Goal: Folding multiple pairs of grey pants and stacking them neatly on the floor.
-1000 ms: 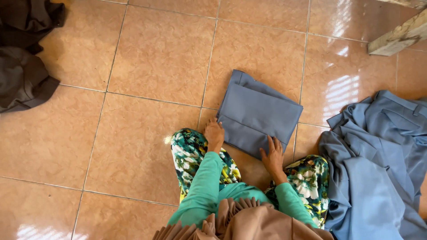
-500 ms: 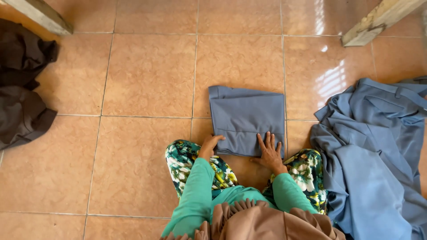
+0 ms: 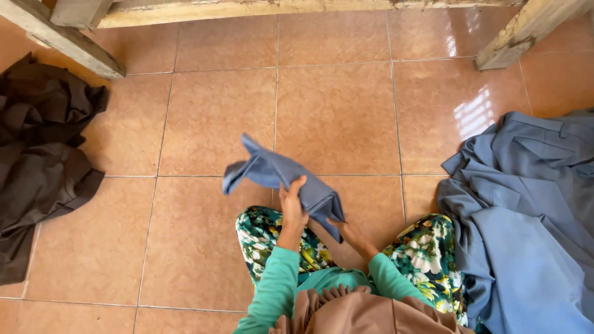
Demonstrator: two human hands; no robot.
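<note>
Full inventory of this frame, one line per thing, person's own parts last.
folded blue-grey cloth: 1, blue-grey, lifted off the floor at centre, held in both hands
pile of blue-grey garments: 1 heap, blue-grey, on the floor at the right
dark cloth pile: 1 heap, dark brown, on the floor at the left
wooden beams: several, pale worn wood, along the top edge and both top corners
tiled floor: orange-brown glossy tiles, whole ground
floral trousers: green and white print, knees at bottom centre
left hand: 1, green sleeve, grip on the cloth's middle
right hand: 1, green sleeve, under the cloth's lower end
</note>
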